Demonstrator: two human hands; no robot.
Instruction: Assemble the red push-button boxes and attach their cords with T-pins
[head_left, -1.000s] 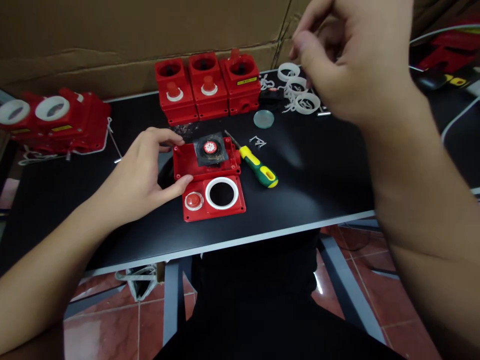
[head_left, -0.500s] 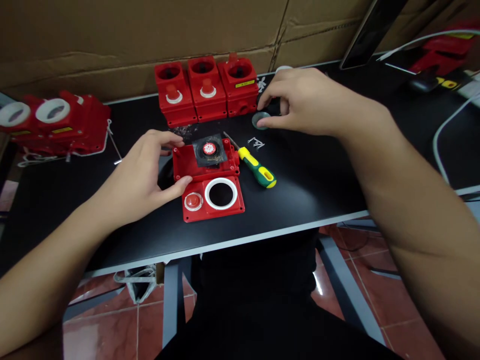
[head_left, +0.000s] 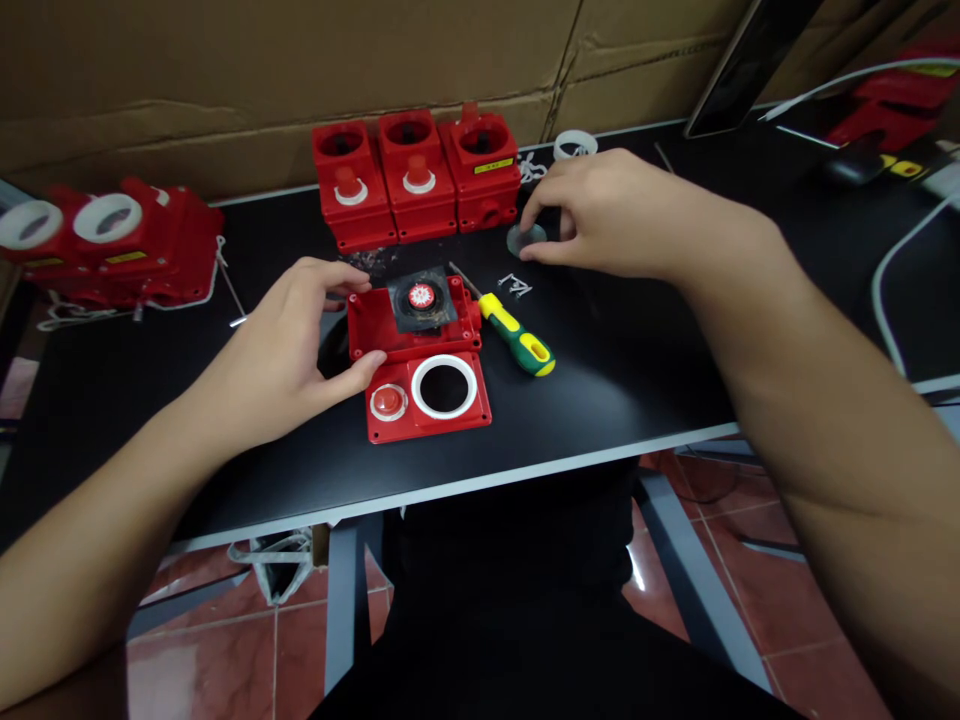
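matte black tabletop (head_left: 637, 380). left hand (head_left: 285, 350) curled around hinged red plastic box (head_left: 379, 325), 9 o'clock side. right hand (head_left: 622, 215) pinches flat, round translucent disc (head_left: 521, 240) at box's 1 o'clock, beyond screwdriver (head_left: 517, 335).

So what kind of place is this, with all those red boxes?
Probably an assembly workbench: identical red boxes stand in a row, an opened box lies beside a screwdriver, and a white ring and screws lie loose on the black table.

Red housing (head_left: 415, 320), white ring (head_left: 443, 386), red button (head_left: 387, 400); yellow-green screwdriver handle (head_left: 518, 337); black table (head_left: 615, 350); brown cardboard (head_left: 225, 70); red-brown floor tiles (head_left: 225, 650).
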